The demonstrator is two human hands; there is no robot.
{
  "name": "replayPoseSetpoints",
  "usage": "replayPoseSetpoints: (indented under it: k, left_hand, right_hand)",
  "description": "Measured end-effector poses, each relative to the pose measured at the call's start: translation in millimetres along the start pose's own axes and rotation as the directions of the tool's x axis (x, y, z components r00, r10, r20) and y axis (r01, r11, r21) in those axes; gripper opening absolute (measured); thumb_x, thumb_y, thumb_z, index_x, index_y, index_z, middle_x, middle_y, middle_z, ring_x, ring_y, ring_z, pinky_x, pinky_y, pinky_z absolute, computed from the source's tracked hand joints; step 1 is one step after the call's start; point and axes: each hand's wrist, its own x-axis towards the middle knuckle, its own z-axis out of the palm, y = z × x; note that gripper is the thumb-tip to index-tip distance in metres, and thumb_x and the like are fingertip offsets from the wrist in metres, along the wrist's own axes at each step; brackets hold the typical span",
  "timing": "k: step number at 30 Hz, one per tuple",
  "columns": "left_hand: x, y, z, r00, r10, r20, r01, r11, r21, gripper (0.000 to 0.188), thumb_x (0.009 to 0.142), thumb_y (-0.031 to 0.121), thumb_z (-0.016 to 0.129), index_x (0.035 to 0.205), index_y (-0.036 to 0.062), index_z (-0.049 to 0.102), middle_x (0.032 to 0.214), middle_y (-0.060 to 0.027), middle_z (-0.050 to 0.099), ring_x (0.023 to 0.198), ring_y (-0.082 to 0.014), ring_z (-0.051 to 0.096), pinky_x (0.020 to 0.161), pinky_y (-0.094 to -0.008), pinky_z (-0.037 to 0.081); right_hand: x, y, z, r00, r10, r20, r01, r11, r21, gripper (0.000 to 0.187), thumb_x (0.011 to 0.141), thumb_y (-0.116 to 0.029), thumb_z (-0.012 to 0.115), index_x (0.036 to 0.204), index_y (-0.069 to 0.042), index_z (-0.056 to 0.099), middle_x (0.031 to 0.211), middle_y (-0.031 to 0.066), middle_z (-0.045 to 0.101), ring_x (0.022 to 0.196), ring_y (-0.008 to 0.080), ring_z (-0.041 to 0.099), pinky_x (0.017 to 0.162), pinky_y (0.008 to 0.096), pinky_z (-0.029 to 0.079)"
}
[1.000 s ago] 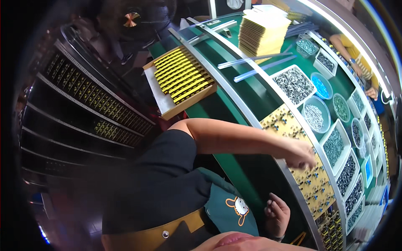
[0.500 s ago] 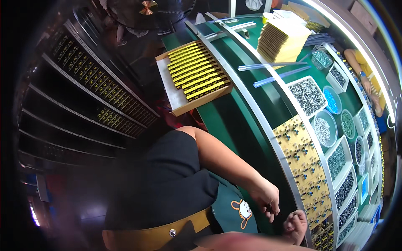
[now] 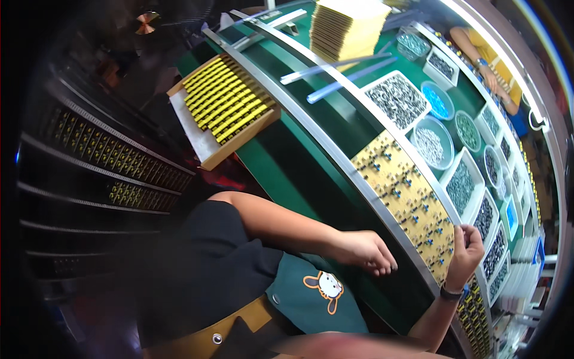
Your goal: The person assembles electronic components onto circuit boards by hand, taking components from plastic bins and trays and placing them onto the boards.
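Note:
My left hand hangs over the dark strip in front of the near metal rail, fingers curled together. A small dark bit shows at its fingertips, too small to name. My right hand, with a dark band at the wrist, is raised over the far edge of a tan board dotted with small dark and blue-tipped parts. Its thumb and fingers are pinched together beside the bins of small parts; anything between them is hidden. Yellow-and-black pieces stand in rows next to my right wrist.
White trays and round tubs of small parts line the far side. A carton of yellow-and-black strips stands at the left. Beyond are blue rods and stacked cardboard. A person's hand shows at far right.
My right hand has risen from the lower edge to the far side of the tan board. My left hand has moved slightly up and left. The whole view has shifted and turned.

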Motion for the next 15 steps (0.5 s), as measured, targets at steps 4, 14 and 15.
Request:
replayPoseSetpoints:
  k: [4,14,15]
  left_hand:
    - [-10,0,8,0.992,0.042,-0.122,-0.057,0.991,-0.121,0.023,0.099,0.008,0.07,0.116,-0.0074,0.072,0.103,-0.0145,0.076,0.087,-0.0139,0.072,0.079,-0.0226,0.06]
    - [-32,24,7,0.956,0.136,-0.259,-0.077,0.972,0.223,0.014,0.096,0.012,0.073,0.104,0.0006,0.074,0.084,0.0,0.065,0.069,-0.0028,0.051,0.063,-0.0168,0.039]
    - [-30,23,9,0.966,0.119,-0.231,-0.066,0.972,0.226,0.014,0.096,0.012,0.073,0.104,0.0006,0.074,0.084,0.0,0.065,0.069,-0.0028,0.051,0.063,-0.0168,0.039]
  right_hand:
    - [11,1,6,0.999,-0.033,-0.016,0.029,0.975,-0.221,0.008,0.096,-0.008,0.07,0.097,-0.001,0.072,0.073,-0.0041,0.054,0.062,0.0065,0.04,0.057,0.0217,0.032]
    - [35,11,16,0.991,-0.135,0.025,0.136,0.939,-0.315,0.012,0.091,-0.012,0.071,0.091,0.0,0.075,0.066,0.0016,0.062,0.055,0.0127,0.047,0.055,0.0285,0.04]
    - [33,12,14,0.993,-0.118,0.006,0.114,0.935,-0.337,0.012,0.091,-0.012,0.071,0.091,0.0,0.075,0.066,0.0016,0.062,0.055,0.0127,0.047,0.055,0.0285,0.04]
